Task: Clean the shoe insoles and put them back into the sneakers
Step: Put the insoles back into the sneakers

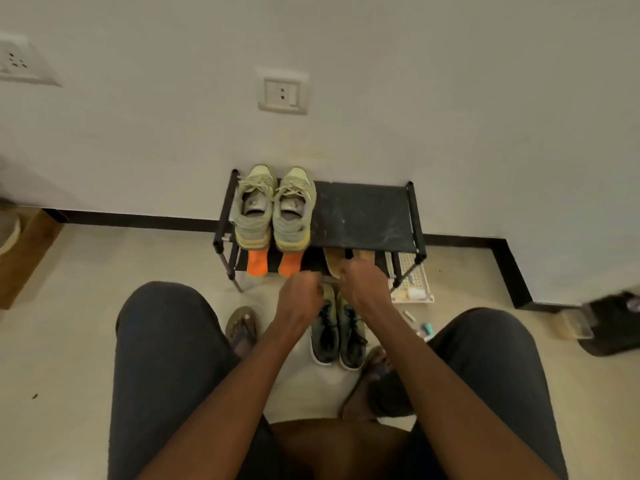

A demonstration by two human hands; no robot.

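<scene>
My right hand (362, 282) curls its fingers around a tan, worn insole (334, 263) by the lower shelf of the black shoe rack (363, 213), my left hand (299, 296) pinching something I cannot make out, above dark green-trimmed sneakers (337, 336) on the floor.

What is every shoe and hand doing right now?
Light sneakers: side by side on top of the rack.
Dark sneakers: on the floor, laces tied.
Insole: held at the rack's lower shelf.
Left hand: curled, contents hidden.
Right hand: gripping the insole.
</scene>
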